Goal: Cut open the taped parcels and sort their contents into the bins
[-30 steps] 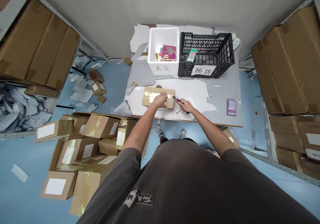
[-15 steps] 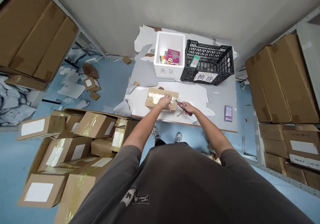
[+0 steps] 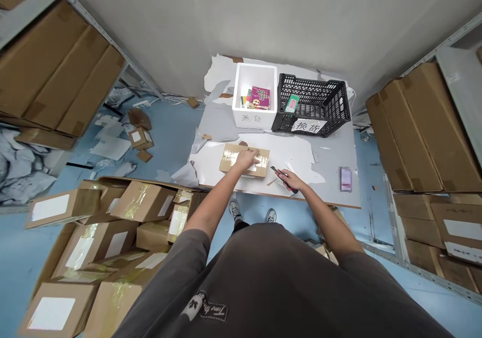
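Note:
A small taped cardboard box (image 3: 228, 163) lies near the front edge of the table (image 3: 335, 170). My left hand (image 3: 246, 158) rests on top of it, fingers spread over the shiny tape. To the right of the box, my right hand (image 3: 291, 179) is wrapped round a red and black cutter (image 3: 279, 172), whose tip points up and left, apart from the box. Behind them stand a white foam bin (image 3: 253, 122) with books (image 3: 260, 97) inside and a black plastic crate (image 3: 320, 133) holding a green item (image 3: 292, 103).
A phone (image 3: 345, 179) lies at the table's right side. Taped parcels fill a large carton (image 3: 50, 257) at the lower left. Shelves with big boxes (image 3: 417, 132) stand on both sides. Torn paper (image 3: 186, 175) hangs over the table's left edge.
My right hand has drawn the cutter away from the box, a little to the right. My left hand has shifted on the box top, its fingers flatter. The whole view has tilted slightly upward.

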